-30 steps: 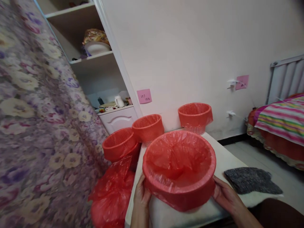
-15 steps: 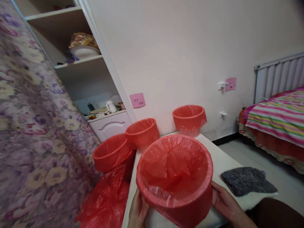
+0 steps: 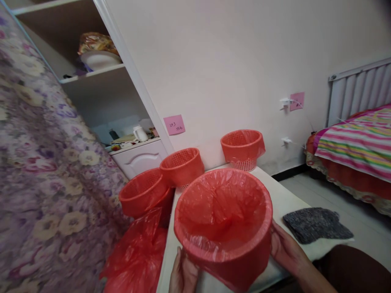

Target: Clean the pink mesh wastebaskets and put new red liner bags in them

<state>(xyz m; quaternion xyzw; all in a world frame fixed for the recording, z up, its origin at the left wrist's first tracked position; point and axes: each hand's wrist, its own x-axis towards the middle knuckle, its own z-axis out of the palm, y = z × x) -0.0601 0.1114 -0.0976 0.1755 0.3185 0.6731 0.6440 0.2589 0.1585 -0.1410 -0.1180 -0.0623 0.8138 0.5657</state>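
Observation:
A red waste basket [image 3: 227, 266] lined with a thin red plastic bag [image 3: 229, 203] is between my hands, its wide mouth tilted toward me. The bag is folded over the rim and hangs down the outside. My left hand [image 3: 185, 273] presses the basket's lower left side, with its fingers partly hidden beneath. On the right side, my right hand [image 3: 285, 249] grips the outer wall, thumb up near the rim. The basket's base is hidden, so whether it rests on the white table [image 3: 279, 193] cannot be seen.
Lined red baskets stand at the table's back right [image 3: 242, 146] and back left [image 3: 181, 169], with another basket [image 3: 142, 195] beside the left edge. Loose red bags [image 3: 137, 252] lie below it. A dark grey cloth [image 3: 316, 224] lies at right. A floral curtain [image 3: 51, 183] hangs left.
The view has shifted slightly. My left hand has slid a little to the right along the basket's underside, and my right hand sits slightly higher. The basket stays held at nearly the same tilt.

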